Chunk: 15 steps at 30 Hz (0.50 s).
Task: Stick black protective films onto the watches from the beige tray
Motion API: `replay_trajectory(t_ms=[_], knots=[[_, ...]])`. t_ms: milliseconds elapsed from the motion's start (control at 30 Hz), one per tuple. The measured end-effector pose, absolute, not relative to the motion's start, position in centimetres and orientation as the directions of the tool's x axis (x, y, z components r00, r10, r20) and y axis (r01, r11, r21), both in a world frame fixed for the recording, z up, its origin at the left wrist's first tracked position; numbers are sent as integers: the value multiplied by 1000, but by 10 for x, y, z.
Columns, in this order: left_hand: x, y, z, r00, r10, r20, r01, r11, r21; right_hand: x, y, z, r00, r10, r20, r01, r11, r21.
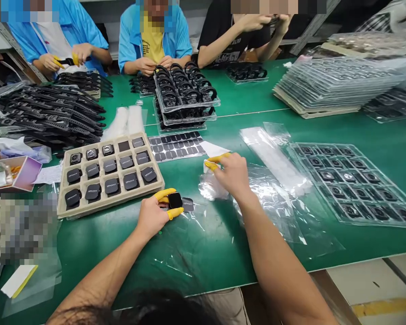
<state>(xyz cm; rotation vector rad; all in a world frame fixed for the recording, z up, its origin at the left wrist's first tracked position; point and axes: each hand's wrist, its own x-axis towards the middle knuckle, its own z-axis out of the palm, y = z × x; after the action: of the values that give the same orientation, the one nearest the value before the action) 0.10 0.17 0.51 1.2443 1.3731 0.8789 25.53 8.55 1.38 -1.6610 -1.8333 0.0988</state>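
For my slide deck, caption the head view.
Left hand holding a smartwatch case, right hand at clear plastic film, over a green worktable.

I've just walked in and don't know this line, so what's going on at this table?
At the green table, the left hand holds a small black watch body near the beige tray, which is mostly filled with dark squarish pieces. The right hand is at something white, too small to identify, above crumpled clear film. Further right lies a clear tray of watch bodies. Three other people sit opposite, their hands raised or busy.
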Motion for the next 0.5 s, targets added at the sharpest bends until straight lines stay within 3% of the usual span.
replay_trajectory(t_ms=[100, 167, 233, 300, 400, 500], knots=[[1, 2, 3, 88, 980, -180, 181, 162, 970, 225, 56, 22, -236, 831, 504, 650, 521, -553], [1, 2, 3, 107, 981, -161, 147, 145, 978, 209, 42, 23, -455, 731, 508, 544, 680, -491], [1, 3, 3, 102, 981, -166, 112, 155, 982, 203, 39, 22, -508, 697, 506, 592, 709, -383], [1, 4, 3, 76, 980, -186, 88, 179, 980, 208, 42, 22, -395, 741, 543, 723, 615, -314], [1, 4, 2, 52, 980, -190, 89, 185, 979, 210, 44, 24, -304, 751, 587, 726, 581, -368], [1, 3, 3, 80, 985, -156, 75, 150, 986, 198, 36, 24, -476, 699, 533, 573, 707, -415]])
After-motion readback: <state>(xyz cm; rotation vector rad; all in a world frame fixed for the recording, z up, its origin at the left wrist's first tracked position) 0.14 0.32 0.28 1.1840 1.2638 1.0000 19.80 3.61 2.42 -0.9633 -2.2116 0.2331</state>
